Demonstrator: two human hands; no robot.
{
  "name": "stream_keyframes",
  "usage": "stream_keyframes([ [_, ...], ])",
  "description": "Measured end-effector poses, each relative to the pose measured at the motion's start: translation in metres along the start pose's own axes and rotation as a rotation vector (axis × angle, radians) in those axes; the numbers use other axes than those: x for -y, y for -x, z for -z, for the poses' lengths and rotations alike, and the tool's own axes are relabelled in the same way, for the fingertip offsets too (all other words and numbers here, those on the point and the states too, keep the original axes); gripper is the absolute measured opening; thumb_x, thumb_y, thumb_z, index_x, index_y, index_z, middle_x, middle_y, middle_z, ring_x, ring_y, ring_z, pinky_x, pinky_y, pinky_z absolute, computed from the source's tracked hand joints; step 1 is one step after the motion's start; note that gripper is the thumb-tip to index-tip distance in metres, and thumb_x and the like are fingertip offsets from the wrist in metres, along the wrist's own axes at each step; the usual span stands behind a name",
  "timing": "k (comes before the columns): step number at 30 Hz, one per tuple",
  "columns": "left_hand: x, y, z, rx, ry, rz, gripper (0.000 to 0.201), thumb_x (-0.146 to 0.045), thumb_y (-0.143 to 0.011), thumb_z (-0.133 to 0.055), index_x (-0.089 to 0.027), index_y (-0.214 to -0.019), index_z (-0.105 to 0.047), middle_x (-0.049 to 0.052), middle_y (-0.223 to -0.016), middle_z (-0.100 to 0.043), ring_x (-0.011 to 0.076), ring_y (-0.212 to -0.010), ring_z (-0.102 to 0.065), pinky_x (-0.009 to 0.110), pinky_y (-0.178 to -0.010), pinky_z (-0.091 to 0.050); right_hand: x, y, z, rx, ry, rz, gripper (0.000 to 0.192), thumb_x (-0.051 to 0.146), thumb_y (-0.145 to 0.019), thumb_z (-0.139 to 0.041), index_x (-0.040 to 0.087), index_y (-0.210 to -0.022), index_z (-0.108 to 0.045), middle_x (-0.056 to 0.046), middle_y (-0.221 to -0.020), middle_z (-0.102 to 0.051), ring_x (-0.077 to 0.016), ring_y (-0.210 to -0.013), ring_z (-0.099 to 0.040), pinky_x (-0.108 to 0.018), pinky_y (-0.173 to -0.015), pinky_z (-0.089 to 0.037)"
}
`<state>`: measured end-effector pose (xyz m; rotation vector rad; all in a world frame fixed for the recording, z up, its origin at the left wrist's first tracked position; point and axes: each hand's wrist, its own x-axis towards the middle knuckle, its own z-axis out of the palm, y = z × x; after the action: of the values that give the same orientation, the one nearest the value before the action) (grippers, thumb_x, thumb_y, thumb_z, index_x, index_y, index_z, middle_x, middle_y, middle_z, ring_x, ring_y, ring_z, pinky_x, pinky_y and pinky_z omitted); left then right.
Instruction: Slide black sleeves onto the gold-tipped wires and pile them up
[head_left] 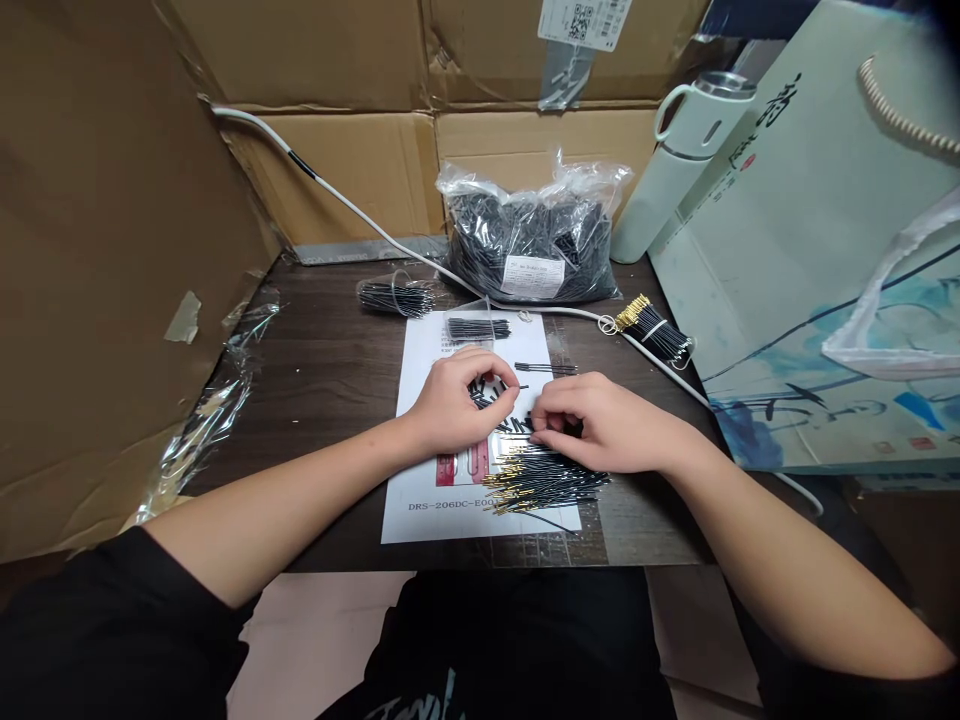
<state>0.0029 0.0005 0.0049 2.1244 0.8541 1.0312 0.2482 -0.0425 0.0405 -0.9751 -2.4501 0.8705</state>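
My left hand (465, 400) is closed in a pinch, with a short thin black tube (523, 387) sticking out from between thumb and forefinger. Below that hand, several short black tube pieces (510, 425) lie loose on a white printed sheet (420, 400). My right hand (600, 420) is also closed, thumb against curled fingers, at the upper edge of a pile of black wires with gold ends (547, 480). What its fingertips hold cannot be made out among the wires behind. A few black wires (546, 368) lie beyond the hands.
Further back are a bundle of black wires (395, 298), another in clear plastic (478, 328), and a tied gold-ended bundle (654, 330). A clear bag of black pieces (532, 240), a pale green flask (667, 180) and a paper bag (810, 250) stand behind. A white cable (352, 210) crosses the table.
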Motion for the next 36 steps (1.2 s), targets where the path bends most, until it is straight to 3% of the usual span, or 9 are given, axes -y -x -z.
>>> stream_keyframes([
  [15, 0.0022, 0.0017, -0.0012, -0.022, 0.016, 0.064, 0.007, -0.018, -0.086, -0.076, -0.02, -0.092, -0.076, 0.003, -0.088, -0.079, 0.0178, -0.078, -0.068, 0.035, -0.076, -0.056, 0.007, 0.0006, -0.0049, 0.09, 0.142, -0.026, 0.013, 0.015, -0.105, -0.059, 0.021, -0.096, -0.067, -0.005, -0.09, -0.071, -0.0209, -0.078, -0.063, -0.036, -0.075, -0.047],
  [22, 0.0025, 0.0018, -0.0006, -0.032, 0.05, 0.076, 0.006, -0.018, -0.085, -0.077, -0.02, -0.091, -0.076, 0.003, -0.088, -0.08, 0.0169, -0.076, -0.068, 0.034, -0.073, -0.056, 0.0065, 0.0014, -0.0062, 0.091, 0.19, -0.012, 0.017, 0.02, -0.111, -0.051, 0.02, -0.099, -0.063, -0.007, -0.095, -0.07, -0.0224, -0.084, -0.065, -0.041, -0.085, -0.051],
  [36, 0.0021, 0.001, -0.0008, -0.027, 0.065, 0.081, 0.005, -0.017, -0.086, -0.077, -0.019, -0.091, -0.076, 0.002, -0.087, -0.078, 0.0162, -0.077, -0.067, 0.032, -0.076, -0.055, 0.0043, 0.0008, -0.0084, 0.094, 0.233, 0.062, 0.014, 0.019, -0.11, -0.057, 0.018, -0.103, -0.069, -0.008, -0.097, -0.071, -0.0232, -0.087, -0.065, -0.039, -0.084, -0.048],
])
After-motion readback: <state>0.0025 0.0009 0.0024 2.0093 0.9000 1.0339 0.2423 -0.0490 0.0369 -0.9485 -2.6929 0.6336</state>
